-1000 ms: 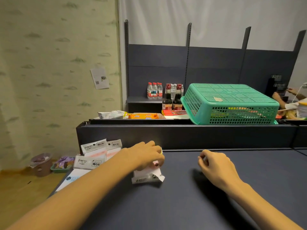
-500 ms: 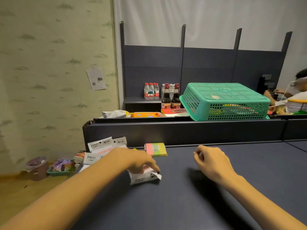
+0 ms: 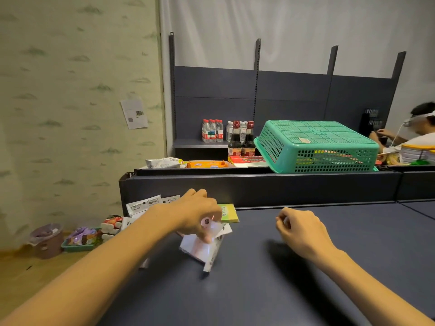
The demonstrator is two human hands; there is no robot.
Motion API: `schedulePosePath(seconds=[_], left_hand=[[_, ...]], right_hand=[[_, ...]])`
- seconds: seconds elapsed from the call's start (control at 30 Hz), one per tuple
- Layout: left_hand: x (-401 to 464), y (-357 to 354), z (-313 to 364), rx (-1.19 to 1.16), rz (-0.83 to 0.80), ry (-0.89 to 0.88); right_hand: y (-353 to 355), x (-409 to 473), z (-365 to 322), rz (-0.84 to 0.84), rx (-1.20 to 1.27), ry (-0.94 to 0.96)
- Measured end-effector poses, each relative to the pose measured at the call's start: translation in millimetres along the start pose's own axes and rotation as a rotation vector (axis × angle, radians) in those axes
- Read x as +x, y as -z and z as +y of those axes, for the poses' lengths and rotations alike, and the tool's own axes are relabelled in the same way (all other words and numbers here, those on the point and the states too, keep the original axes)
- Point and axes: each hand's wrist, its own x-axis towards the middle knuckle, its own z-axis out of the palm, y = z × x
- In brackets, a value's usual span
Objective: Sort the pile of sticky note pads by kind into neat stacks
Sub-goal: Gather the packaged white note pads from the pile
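The left hand (image 3: 197,215) pinches a white plastic-wrapped sticky note pack (image 3: 202,249) tilted just above the dark blue tabletop (image 3: 306,290), near a green-yellow pad (image 3: 228,212), while the right hand (image 3: 300,231) rests curled, its grip holding nothing visible.

White sticky-note packs (image 3: 150,203): printed black header labels, characters too small to read | bottles (image 3: 235,142): labels illegible | wall sheet (image 3: 134,113): QR code, text unreadable
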Motion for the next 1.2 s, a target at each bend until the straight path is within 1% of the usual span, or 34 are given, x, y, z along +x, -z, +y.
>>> schedulePosePath(seconds=[0.07,0.17,0.27,0.37,0.43,0.57,0.63,0.83,0.93,1.0,1.2], left_hand=[[-7.3,0.1,-1.3,-0.108,0.043,0.051],[-19.5,-7.4,0.8,-0.351,0.108,0.099],[-32.0,-16.7,5.8,-0.602,0.304,0.152],[-42.1,-23.7,11.8,-0.803,0.502,0.304],[-49.7,-28.6,12.9,-0.821,0.588,0.431],[-71.7,-40.2,5.1,-0.662,0.672,0.661],[-84.5,-46.1,-2.3,-0.629,0.73,0.779],[-115.9,-58.4,-13.5,-0.789,0.895,1.129],[-130.3,-64.5,-23.4,-0.86,0.961,1.208],[-139.9,-69.6,-30.6,-0.867,0.987,1.235],[-154.6,-72.5,-51.8,-0.851,1.001,1.229]], right_hand=[[0.5,1.4,-3.8,0.001,0.01,0.004],[-2.1,3.2,-13.0,0.0,0.037,0.032],[-6.2,4.4,-21.8,-0.007,0.067,0.057],[-12.0,6.5,-29.1,-0.023,0.119,0.064],[-16.6,8.2,-35.2,-0.045,0.163,0.073],[-27.0,11.8,-49.5,-0.088,0.259,0.08],[-34.7,14.8,-56.9,-0.1,0.323,0.075],[-59.5,18.0,-84.3,-0.153,0.472,0.081],[-68.9,15.7,-101.7,-0.174,0.504,0.09],[-74.4,13.8,-114.3,-0.193,0.51,0.096],[-91.7,18.1,-148.8,-0.26,0.474,0.095]])
